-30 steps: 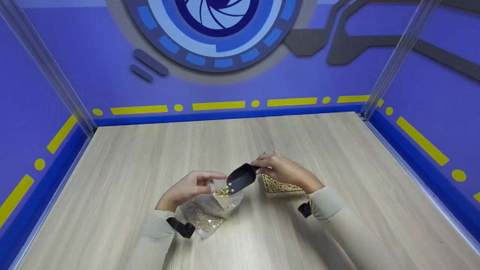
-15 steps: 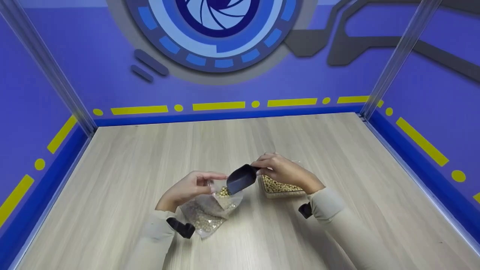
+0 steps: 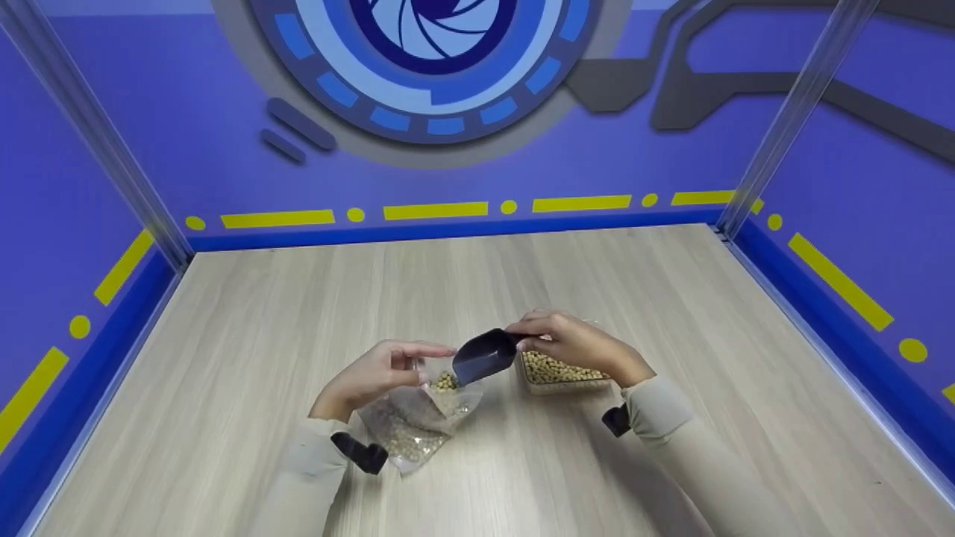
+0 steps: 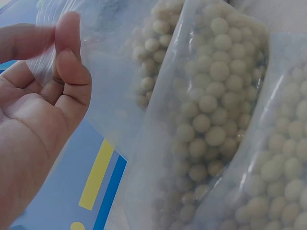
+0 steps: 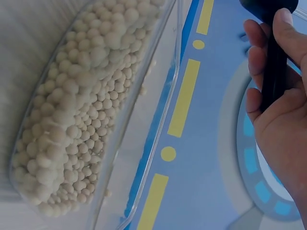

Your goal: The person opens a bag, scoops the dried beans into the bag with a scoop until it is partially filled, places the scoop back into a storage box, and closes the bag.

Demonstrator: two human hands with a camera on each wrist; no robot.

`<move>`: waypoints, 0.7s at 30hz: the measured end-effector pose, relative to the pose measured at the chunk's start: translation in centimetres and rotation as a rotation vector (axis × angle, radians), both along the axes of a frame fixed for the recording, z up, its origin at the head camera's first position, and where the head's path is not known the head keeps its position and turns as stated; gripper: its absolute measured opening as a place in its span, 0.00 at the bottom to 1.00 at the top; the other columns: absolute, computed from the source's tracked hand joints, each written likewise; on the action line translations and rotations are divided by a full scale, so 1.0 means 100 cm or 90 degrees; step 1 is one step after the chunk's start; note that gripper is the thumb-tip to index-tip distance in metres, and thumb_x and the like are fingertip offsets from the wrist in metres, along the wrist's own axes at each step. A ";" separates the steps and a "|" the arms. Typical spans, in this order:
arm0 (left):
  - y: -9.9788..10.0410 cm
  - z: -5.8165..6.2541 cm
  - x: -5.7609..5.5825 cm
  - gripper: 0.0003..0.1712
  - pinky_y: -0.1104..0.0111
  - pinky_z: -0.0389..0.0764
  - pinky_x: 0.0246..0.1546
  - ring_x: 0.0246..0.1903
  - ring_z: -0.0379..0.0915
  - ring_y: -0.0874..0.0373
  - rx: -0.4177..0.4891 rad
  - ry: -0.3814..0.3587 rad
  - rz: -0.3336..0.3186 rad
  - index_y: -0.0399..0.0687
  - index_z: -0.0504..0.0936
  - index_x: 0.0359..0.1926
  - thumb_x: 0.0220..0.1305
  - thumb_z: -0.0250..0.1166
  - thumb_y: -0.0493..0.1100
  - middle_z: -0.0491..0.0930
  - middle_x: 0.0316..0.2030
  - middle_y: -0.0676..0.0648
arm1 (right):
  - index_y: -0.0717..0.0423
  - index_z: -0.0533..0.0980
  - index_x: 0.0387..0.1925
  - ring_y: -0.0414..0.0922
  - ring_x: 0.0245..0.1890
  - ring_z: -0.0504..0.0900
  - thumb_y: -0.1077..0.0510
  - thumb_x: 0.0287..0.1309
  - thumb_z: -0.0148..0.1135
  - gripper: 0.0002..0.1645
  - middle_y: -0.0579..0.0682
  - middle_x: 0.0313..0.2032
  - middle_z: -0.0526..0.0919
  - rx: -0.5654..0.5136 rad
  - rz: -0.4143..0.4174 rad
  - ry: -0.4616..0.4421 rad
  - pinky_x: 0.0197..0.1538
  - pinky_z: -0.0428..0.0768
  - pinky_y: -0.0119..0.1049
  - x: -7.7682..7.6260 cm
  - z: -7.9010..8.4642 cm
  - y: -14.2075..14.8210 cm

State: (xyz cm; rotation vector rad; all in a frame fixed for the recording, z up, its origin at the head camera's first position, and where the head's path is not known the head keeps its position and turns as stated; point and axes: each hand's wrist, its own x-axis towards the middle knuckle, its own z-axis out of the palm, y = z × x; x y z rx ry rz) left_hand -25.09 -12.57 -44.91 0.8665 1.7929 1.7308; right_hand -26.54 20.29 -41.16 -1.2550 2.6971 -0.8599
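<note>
My left hand (image 3: 377,377) pinches the mouth of a clear zip bag (image 4: 120,57) between thumb and fingers. Soybeans (image 4: 216,96) fill much of the bag, which lies slumped on the table. In the head view, more soybeans (image 3: 446,382) show at its open mouth. A black scoop (image 3: 485,356) tilts toward that mouth, its bowl bare of beans and its lip right at the bag's edge. My right hand (image 3: 574,343) grips the scoop by its handle (image 5: 274,72), above and beside a clear tub.
The clear rectangular tub (image 3: 571,388) of soybeans (image 5: 91,105) stands right of the bag, partly under my right hand and wrist. Blue printed panels (image 3: 477,179) enclose the wooden table (image 3: 313,298) at the back and sides.
Beans that were dropping off the scoop's lip a second ago are gone from it, and its bowl is bare. My right hand has shifted slightly right with the scoop. My left hand stays put.
</note>
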 end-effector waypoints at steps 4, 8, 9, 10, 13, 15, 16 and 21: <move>0.000 0.000 0.000 0.26 0.70 0.82 0.40 0.31 0.76 0.63 0.002 0.003 -0.001 0.30 0.70 0.62 0.64 0.59 0.32 0.77 0.31 0.50 | 0.56 0.78 0.56 0.48 0.53 0.80 0.53 0.65 0.57 0.21 0.52 0.50 0.83 -0.015 -0.015 -0.028 0.58 0.76 0.43 0.001 0.000 0.006; 0.000 -0.001 -0.001 0.26 0.70 0.82 0.40 0.32 0.76 0.63 0.007 0.003 -0.007 0.29 0.70 0.63 0.64 0.59 0.33 0.78 0.31 0.52 | 0.55 0.78 0.57 0.49 0.54 0.79 0.50 0.65 0.56 0.22 0.52 0.51 0.83 -0.025 -0.026 -0.041 0.57 0.76 0.44 0.002 0.000 0.012; 0.000 -0.001 -0.001 0.26 0.70 0.82 0.40 0.32 0.76 0.64 0.010 0.003 -0.009 0.29 0.70 0.63 0.64 0.59 0.33 0.78 0.31 0.53 | 0.55 0.78 0.56 0.49 0.53 0.80 0.50 0.65 0.56 0.22 0.52 0.51 0.83 -0.027 -0.030 -0.042 0.57 0.77 0.45 0.002 0.000 0.013; 0.000 -0.001 -0.001 0.26 0.70 0.82 0.40 0.32 0.76 0.64 0.012 0.005 -0.012 0.28 0.69 0.63 0.65 0.58 0.33 0.78 0.31 0.53 | 0.55 0.78 0.56 0.49 0.53 0.80 0.50 0.65 0.56 0.22 0.52 0.51 0.83 -0.029 -0.034 -0.043 0.56 0.77 0.45 0.002 0.000 0.015; 0.000 -0.002 -0.001 0.26 0.71 0.82 0.39 0.32 0.77 0.65 0.016 0.011 -0.016 0.27 0.69 0.63 0.65 0.58 0.33 0.78 0.33 0.53 | 0.54 0.78 0.56 0.48 0.51 0.80 0.49 0.66 0.56 0.22 0.51 0.50 0.83 -0.035 -0.046 -0.047 0.54 0.78 0.44 0.001 -0.001 0.020; -0.001 -0.002 -0.001 0.26 0.71 0.82 0.39 0.32 0.77 0.65 0.013 0.014 -0.013 0.27 0.69 0.63 0.65 0.58 0.33 0.79 0.36 0.53 | 0.54 0.78 0.56 0.47 0.51 0.80 0.49 0.66 0.56 0.21 0.50 0.50 0.83 -0.042 -0.052 -0.051 0.54 0.78 0.44 0.000 -0.002 0.025; -0.001 -0.002 0.000 0.26 0.71 0.82 0.39 0.32 0.77 0.65 0.009 0.016 -0.011 0.28 0.69 0.63 0.65 0.58 0.33 0.80 0.38 0.53 | 0.54 0.78 0.56 0.46 0.50 0.80 0.50 0.66 0.56 0.21 0.50 0.50 0.83 -0.044 -0.055 -0.054 0.53 0.78 0.43 0.000 -0.002 0.027; -0.002 -0.001 0.000 0.27 0.70 0.82 0.40 0.32 0.76 0.65 -0.012 0.012 0.000 0.31 0.70 0.63 0.65 0.59 0.34 0.79 0.40 0.53 | 0.56 0.78 0.56 0.44 0.43 0.80 0.52 0.66 0.57 0.21 0.53 0.49 0.83 -0.058 -0.067 -0.070 0.46 0.79 0.36 -0.003 -0.002 0.040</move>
